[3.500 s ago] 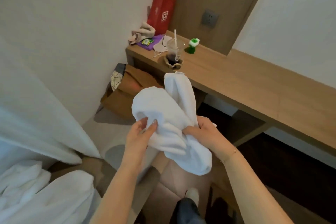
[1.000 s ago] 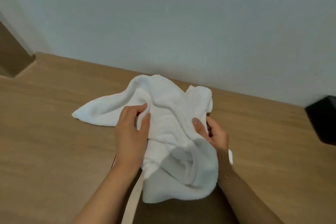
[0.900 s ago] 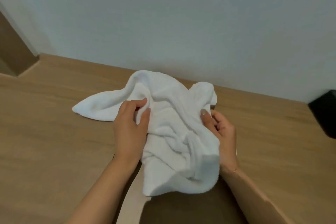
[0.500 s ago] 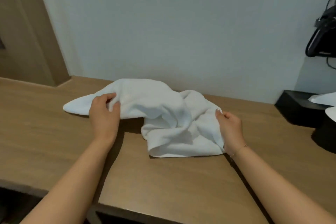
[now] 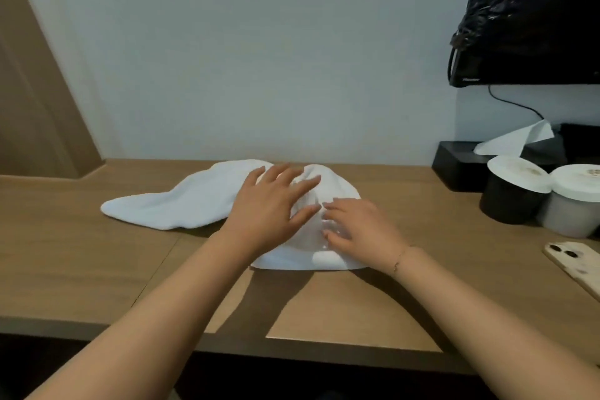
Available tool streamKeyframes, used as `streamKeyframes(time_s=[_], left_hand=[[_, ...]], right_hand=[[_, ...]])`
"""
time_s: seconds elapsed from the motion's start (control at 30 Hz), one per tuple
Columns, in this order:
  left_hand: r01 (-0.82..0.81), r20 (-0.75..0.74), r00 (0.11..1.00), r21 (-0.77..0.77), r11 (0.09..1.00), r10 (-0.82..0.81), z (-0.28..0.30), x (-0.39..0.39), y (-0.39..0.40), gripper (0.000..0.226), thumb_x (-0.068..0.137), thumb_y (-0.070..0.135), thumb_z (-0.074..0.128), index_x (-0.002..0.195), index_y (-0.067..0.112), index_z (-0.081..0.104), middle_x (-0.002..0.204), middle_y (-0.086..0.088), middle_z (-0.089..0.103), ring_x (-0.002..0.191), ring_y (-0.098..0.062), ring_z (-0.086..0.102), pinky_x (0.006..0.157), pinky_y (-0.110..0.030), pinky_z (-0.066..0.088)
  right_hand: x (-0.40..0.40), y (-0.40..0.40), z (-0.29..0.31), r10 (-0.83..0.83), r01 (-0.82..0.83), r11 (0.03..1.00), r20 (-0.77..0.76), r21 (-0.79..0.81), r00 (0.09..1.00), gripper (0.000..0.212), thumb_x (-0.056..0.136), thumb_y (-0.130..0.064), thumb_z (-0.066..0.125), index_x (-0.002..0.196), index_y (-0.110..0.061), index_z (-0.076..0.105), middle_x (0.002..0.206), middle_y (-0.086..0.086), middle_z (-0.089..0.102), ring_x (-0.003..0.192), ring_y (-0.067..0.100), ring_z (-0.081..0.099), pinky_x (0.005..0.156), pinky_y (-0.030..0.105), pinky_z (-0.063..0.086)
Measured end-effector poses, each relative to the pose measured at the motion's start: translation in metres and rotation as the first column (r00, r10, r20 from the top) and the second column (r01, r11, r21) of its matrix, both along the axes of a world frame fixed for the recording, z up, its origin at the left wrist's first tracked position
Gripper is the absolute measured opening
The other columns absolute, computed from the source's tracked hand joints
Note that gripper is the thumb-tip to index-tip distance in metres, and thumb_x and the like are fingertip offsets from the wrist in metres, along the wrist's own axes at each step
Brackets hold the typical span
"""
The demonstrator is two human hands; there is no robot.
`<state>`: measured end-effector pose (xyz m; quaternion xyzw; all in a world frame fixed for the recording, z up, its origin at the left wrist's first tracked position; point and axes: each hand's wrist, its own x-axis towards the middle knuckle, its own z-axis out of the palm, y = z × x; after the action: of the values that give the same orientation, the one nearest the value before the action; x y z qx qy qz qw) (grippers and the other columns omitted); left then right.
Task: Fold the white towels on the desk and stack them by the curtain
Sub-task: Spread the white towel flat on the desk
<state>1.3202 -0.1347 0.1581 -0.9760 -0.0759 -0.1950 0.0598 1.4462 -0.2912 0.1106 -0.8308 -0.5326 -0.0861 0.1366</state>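
One rumpled white towel (image 5: 181, 201) lies on the wooden desk (image 5: 97, 256) near the wall, with a long end stretched out to the left. My left hand (image 5: 272, 208) lies flat on the middle of the towel with straight, spread fingers. My right hand (image 5: 360, 230) rests on the towel's right part, its fingers slightly bent and pressing the cloth. Neither hand grips the towel. The curtain is out of view.
At the desk's right stand a black tissue box (image 5: 461, 162) with a tissue sticking out, two lidded cups (image 5: 516, 188), and a phone (image 5: 578, 266) lying face down. A black bag (image 5: 532, 10) covers a screen on the wall above them.
Both hands have let go of the towel's edges and moved inward onto its middle. The towel now lies flatter on the desk. The view has lifted and shifted right.
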Motion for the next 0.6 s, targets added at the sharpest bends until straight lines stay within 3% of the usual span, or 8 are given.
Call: streamKeyframes(time_s=[0.07, 0.13, 0.23, 0.5, 0.6], left_hand=[[-0.061, -0.145, 0.987, 0.034, 0.998, 0.065, -0.017, 0.010, 0.008, 0.057, 0.094, 0.067, 0.030, 0.144, 0.041, 0.038, 0.159, 0.006, 0.025, 0.147, -0.019, 0.018, 0.119, -0.045, 0.013], [-0.125, -0.172, 0.977, 0.010, 0.992, 0.125, -0.031, 0.012, 0.020, 0.054, 0.091, 0.066, 0.041, 0.137, 0.037, 0.047, 0.152, 0.004, 0.034, 0.139, -0.021, 0.030, 0.113, -0.042, 0.022], [-0.220, -0.098, 0.971, -0.021, 0.975, 0.217, -0.043, 0.007, 0.037, 0.049, 0.089, 0.063, 0.049, 0.124, 0.030, 0.056, 0.136, 0.003, 0.046, 0.120, -0.023, 0.045, 0.095, -0.037, 0.035], [-0.379, -0.019, 0.922, -0.260, 0.888, 0.387, -0.036, -0.023, 0.065, 0.049, 0.093, 0.058, 0.049, 0.125, 0.021, 0.058, 0.126, -0.009, 0.053, 0.106, -0.030, 0.055, 0.081, -0.040, 0.046], [-0.397, 0.006, 0.910, -0.280, 0.874, 0.415, -0.036, -0.041, 0.075, 0.039, 0.096, 0.053, 0.047, 0.109, 0.017, 0.057, 0.113, -0.010, 0.054, 0.089, -0.029, 0.055, 0.071, -0.039, 0.046]], right_hand=[[0.001, 0.002, -0.009, -0.019, 0.010, 0.996, -0.101, -0.084, 0.995, 0.039, 0.095, -0.048, 0.046, 0.120, -0.023, 0.062, 0.123, -0.004, 0.062, 0.110, 0.016, 0.057, 0.091, 0.036, 0.049], [0.006, 0.000, -0.015, -0.062, 0.046, 0.995, -0.188, -0.089, 0.980, 0.043, 0.095, -0.049, 0.047, 0.129, -0.023, 0.056, 0.130, -0.005, 0.057, 0.116, 0.015, 0.052, 0.093, 0.034, 0.047], [0.013, -0.007, -0.015, -0.121, 0.107, 0.991, -0.189, -0.082, 0.975, 0.046, 0.095, -0.050, 0.048, 0.131, -0.023, 0.054, 0.132, -0.005, 0.054, 0.117, 0.014, 0.050, 0.090, 0.027, 0.044], [0.006, -0.020, -0.013, -0.297, 0.276, 0.951, -0.162, -0.139, 0.941, 0.045, 0.095, -0.051, 0.048, 0.127, -0.020, 0.055, 0.126, -0.002, 0.055, 0.109, 0.017, 0.054, 0.086, 0.029, 0.047], [0.006, -0.038, -0.007, -0.370, 0.344, 0.920, -0.126, -0.186, 0.921, 0.045, 0.094, -0.055, 0.046, 0.120, -0.020, 0.057, 0.118, -0.001, 0.057, 0.099, 0.017, 0.057, 0.083, 0.032, 0.051]])
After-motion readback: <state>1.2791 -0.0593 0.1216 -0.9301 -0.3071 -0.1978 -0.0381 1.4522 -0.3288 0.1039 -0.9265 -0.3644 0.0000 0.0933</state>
